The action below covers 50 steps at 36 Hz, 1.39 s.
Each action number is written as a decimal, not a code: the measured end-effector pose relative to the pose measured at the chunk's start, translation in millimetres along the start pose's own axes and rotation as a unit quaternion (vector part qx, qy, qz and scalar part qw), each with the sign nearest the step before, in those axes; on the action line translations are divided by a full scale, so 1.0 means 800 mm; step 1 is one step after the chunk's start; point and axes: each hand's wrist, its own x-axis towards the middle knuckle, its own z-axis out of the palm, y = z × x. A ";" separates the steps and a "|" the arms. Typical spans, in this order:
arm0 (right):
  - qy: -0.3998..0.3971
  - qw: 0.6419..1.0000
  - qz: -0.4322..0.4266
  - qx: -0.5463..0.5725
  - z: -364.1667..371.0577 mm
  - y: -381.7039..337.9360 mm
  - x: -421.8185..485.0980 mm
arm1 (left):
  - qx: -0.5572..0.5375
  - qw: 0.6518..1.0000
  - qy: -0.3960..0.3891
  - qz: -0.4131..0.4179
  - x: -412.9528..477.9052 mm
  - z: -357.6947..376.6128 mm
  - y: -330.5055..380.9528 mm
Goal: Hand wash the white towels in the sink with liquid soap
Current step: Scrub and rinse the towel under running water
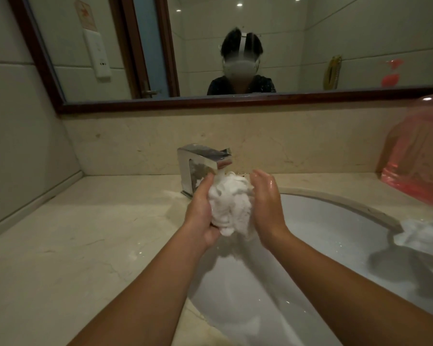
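Head view: left hand (200,212) grips bunched white towel (229,206), straight-fingered right hand (267,206) presses it.

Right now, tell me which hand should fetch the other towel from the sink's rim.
Likely right. The right hand only presses the bunched towel with straight fingers, and the other towel lies on its side; the left hand grips the bunch.

The bunched white cloth towel (229,203) looked soft, nubbly and soaked, and the second white cloth towel (430,233) showed the same rough pile. The angular metal tap (205,161) was mirror-bright chrome, the oval white ceramic basin (323,233) smooth and glossy, and the beige veined stone countertop (73,245) polished to a dull sheen. The dark brown wooden mirror frame (210,102) had a satin finish, and the pink translucent plastic bag (415,156) looked thin and shiny.
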 end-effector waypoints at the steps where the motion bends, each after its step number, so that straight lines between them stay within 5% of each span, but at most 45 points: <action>1: 0.023 1.000 0.015 0.002 -0.001 0.001 0.003 | -0.012 1.000 0.013 0.010 0.003 -0.001 0.000; 4: 0.066 0.991 0.118 -0.016 -0.001 0.013 0.013 | -0.033 0.998 0.032 0.032 0.003 0.001 0.003; 9: -0.084 0.946 0.298 0.098 -0.003 0.015 0.007 | -0.043 0.998 0.015 0.043 -0.003 0.003 0.005; 14: -0.077 0.960 0.238 0.126 -0.013 0.008 0.017 | 0.044 0.995 0.024 0.082 0.000 0.003 0.002; 22: 0.130 0.970 0.132 0.160 -0.027 0.008 0.028 | 0.155 0.988 0.004 -0.027 -0.006 0.009 0.001; 30: 0.007 0.995 0.085 0.050 -0.009 0.006 0.021 | 0.144 0.989 0.007 -0.010 0.000 -0.004 -0.004; 38: -0.085 0.951 0.291 0.066 -0.010 0.011 0.013 | 0.058 0.972 0.196 0.113 0.009 -0.010 0.002; 46: -0.077 0.951 0.205 0.218 0.003 0.009 0.017 | 0.124 0.962 0.161 0.182 0.004 -0.003 -0.002; 50: -0.055 0.962 0.166 0.211 0.002 0.025 0.027 | 0.137 0.977 0.104 0.126 0.003 0.001 -0.004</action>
